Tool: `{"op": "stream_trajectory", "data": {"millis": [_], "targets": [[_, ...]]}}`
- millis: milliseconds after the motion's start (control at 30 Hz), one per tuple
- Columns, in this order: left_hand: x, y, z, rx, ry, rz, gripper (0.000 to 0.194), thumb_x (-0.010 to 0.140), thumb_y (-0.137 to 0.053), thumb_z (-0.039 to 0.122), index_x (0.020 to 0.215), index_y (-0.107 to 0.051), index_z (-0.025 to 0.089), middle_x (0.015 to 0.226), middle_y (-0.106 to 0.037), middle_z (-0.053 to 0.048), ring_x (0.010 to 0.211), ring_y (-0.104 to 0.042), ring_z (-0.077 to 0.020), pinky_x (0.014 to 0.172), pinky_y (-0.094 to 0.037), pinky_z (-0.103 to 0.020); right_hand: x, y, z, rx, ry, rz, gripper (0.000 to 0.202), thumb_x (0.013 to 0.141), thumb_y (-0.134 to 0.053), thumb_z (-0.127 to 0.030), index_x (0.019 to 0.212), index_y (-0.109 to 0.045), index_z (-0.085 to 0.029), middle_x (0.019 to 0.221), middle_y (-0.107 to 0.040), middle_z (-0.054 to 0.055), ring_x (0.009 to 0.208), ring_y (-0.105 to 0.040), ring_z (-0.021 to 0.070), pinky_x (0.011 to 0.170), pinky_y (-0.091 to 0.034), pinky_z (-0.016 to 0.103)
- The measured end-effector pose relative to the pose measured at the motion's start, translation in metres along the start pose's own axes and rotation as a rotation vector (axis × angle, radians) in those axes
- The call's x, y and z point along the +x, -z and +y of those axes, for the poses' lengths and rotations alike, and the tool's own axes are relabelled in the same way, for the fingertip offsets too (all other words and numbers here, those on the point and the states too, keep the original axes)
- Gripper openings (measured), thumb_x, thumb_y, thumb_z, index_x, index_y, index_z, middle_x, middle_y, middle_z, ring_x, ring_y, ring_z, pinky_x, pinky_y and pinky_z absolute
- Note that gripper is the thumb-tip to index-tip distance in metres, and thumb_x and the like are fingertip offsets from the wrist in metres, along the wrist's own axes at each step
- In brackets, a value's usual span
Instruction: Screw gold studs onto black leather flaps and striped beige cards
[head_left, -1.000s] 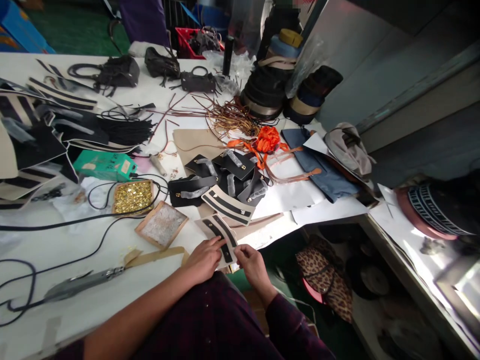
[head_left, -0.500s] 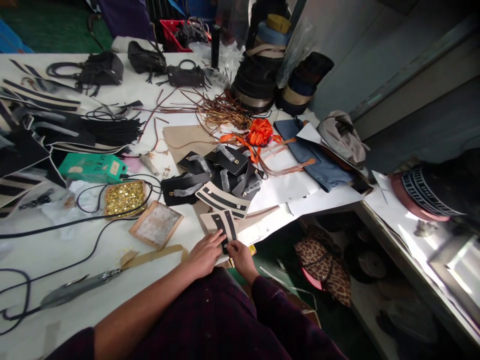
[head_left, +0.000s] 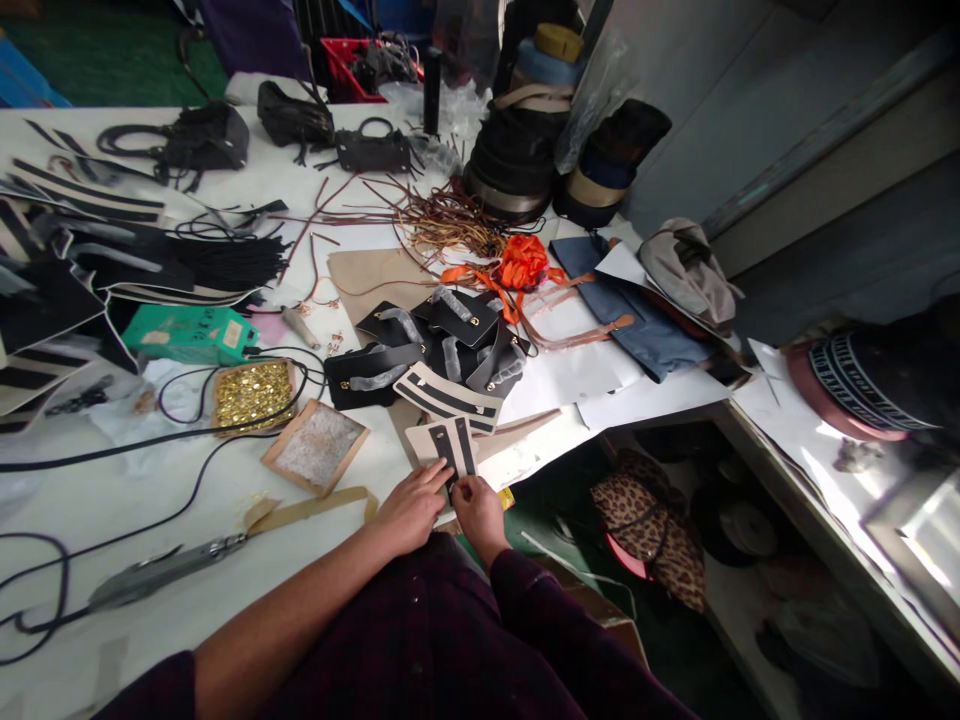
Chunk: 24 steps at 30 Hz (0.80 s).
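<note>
A beige panel with two black strips [head_left: 466, 452] lies at the table's near edge in the head view; small dark holes or studs show near the strips' far ends. My left hand [head_left: 411, 508] rests on it, fingers stretched flat over the left strip. Against the panel's lower end my right hand [head_left: 480, 508] is closed in a pinch; whatever its fingertips hold is hidden. Just beyond lies a similar striped panel [head_left: 450, 396]. Past that is a pile of black bag pieces [head_left: 459, 320] with plastic-wrapped handles and small gold fittings.
Left of my hands are an open box of gold-coloured hardware [head_left: 253, 394], a shallow box of clear bits [head_left: 319, 447] and a corded grey power tool [head_left: 161, 575]. A green box [head_left: 191, 334] and cables lie further left. The table edge [head_left: 529, 458] drops off at right.
My right hand has rolled a little, its knuckles rising and its fingers curling closer over the panel's lower end. My left hand keeps its place on the panel. The view has shifted slightly.
</note>
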<state>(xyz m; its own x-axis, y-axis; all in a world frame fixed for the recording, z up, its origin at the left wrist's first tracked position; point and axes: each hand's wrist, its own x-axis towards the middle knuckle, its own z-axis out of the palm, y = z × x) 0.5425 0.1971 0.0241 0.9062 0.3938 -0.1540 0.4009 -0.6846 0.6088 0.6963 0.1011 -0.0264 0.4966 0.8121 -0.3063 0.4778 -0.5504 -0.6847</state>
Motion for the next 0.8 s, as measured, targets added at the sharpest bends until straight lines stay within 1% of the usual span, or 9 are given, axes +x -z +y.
{"op": "stream_trajectory", "data": {"millis": [100, 200, 300, 367, 467, 567, 633, 700, 800], "targets": [[0.0, 0.0, 0.0, -0.025, 0.005, 0.007, 0.021, 0.087, -0.057, 0.009, 0.086, -0.075, 0.019, 0.155, -0.054, -0.01, 0.155, -0.03, -0.0278, 0.123, -0.033, -0.05, -0.001, -0.002, 0.001, 0.0, 0.003, 0.011, 0.012, 0.087, -0.06, -0.03, 0.083, -0.068, -0.022, 0.082, -0.069, 0.004, 0.076, -0.062, 0.0196, 0.074, -0.043, 0.029], [-0.001, 0.002, 0.001, -0.085, 0.04, 0.01, 0.019, 0.086, -0.058, 0.008, 0.082, -0.074, 0.019, 0.153, -0.056, -0.011, 0.154, -0.031, -0.0292, 0.123, -0.033, -0.05, 0.001, -0.003, 0.004, 0.075, -0.054, 0.04, 0.015, 0.084, -0.065, -0.033, 0.094, -0.068, -0.023, 0.075, -0.066, 0.001, 0.07, -0.061, 0.0197, 0.07, -0.044, 0.029], [-0.002, 0.005, 0.003, -0.208, 0.105, 0.025, 0.019, 0.088, -0.058, 0.011, 0.076, -0.071, 0.02, 0.143, -0.063, -0.011, 0.147, -0.039, -0.0298, 0.119, -0.036, -0.048, 0.005, -0.003, 0.007, 0.172, -0.118, 0.037, 0.018, 0.079, -0.069, -0.034, 0.093, -0.067, -0.023, 0.07, -0.064, -0.001, 0.067, -0.059, 0.0197, 0.068, -0.044, 0.03], [-0.004, 0.006, 0.004, -0.266, 0.144, 0.037, 0.019, 0.089, -0.058, 0.014, 0.076, -0.068, 0.021, 0.13, -0.068, -0.009, 0.136, -0.05, -0.0278, 0.112, -0.042, -0.044, 0.008, -0.003, 0.009, 0.193, -0.125, 0.02, 0.015, 0.078, -0.068, -0.035, 0.087, -0.067, -0.023, 0.069, -0.064, -0.001, 0.067, -0.059, 0.0194, 0.069, -0.045, 0.03], [-0.009, 0.005, 0.005, -0.309, 0.22, 0.049, 0.014, 0.089, -0.057, 0.016, 0.083, -0.068, 0.022, 0.108, -0.072, -0.006, 0.109, -0.064, -0.0236, 0.096, -0.05, -0.036, 0.012, -0.001, 0.009, 0.225, -0.129, 0.014, 0.013, 0.079, -0.064, -0.034, 0.086, -0.067, -0.023, 0.07, -0.064, -0.001, 0.069, -0.06, 0.0192, 0.069, -0.046, 0.029], [-0.014, 0.003, 0.005, -0.378, 0.321, 0.064, 0.013, 0.087, -0.057, 0.016, 0.089, -0.068, 0.022, 0.092, -0.073, -0.003, 0.088, -0.068, -0.02, 0.081, -0.051, -0.03, 0.012, 0.005, 0.004, 0.271, -0.14, 0.02, 0.015, 0.081, -0.061, -0.034, 0.089, -0.067, -0.023, 0.071, -0.065, 0.0, 0.07, -0.061, 0.0198, 0.069, -0.047, 0.03], [-0.018, 0.002, 0.005, -0.43, 0.388, 0.089, 0.014, 0.085, -0.057, 0.016, 0.091, -0.068, 0.022, 0.088, -0.074, -0.002, 0.085, -0.069, -0.0194, 0.078, -0.052, -0.028, 0.007, 0.013, -0.003, 0.304, -0.138, 0.025, 0.019, 0.083, -0.06, -0.036, 0.094, -0.067, -0.022, 0.073, -0.067, 0.001, 0.071, -0.062, 0.0201, 0.069, -0.049, 0.03], [-0.02, 0.001, 0.006, -0.484, 0.447, 0.125, 0.018, 0.084, -0.058, 0.017, 0.098, -0.07, 0.022, 0.094, -0.077, -0.003, 0.089, -0.071, -0.0198, 0.08, -0.053, -0.028, -0.001, 0.023, -0.013, 0.385, -0.126, -0.019, 0.024, 0.085, -0.061, -0.038, 0.1, -0.068, -0.021, 0.075, -0.068, 0.002, 0.071, -0.063, 0.0199, 0.07, -0.05, 0.031], [-0.021, 0.003, 0.006, -0.558, 0.508, 0.161, 0.037, 0.085, -0.06, 0.023, 0.122, -0.067, 0.021, 0.103, -0.079, -0.004, 0.091, -0.074, -0.0203, 0.082, -0.055, -0.028, -0.014, 0.037, -0.029, 0.536, -0.085, -0.201, 0.028, 0.086, -0.064, -0.041, 0.103, -0.07, -0.02, 0.08, -0.07, 0.003, 0.069, -0.063, 0.019, 0.067, -0.05, 0.03]]}}
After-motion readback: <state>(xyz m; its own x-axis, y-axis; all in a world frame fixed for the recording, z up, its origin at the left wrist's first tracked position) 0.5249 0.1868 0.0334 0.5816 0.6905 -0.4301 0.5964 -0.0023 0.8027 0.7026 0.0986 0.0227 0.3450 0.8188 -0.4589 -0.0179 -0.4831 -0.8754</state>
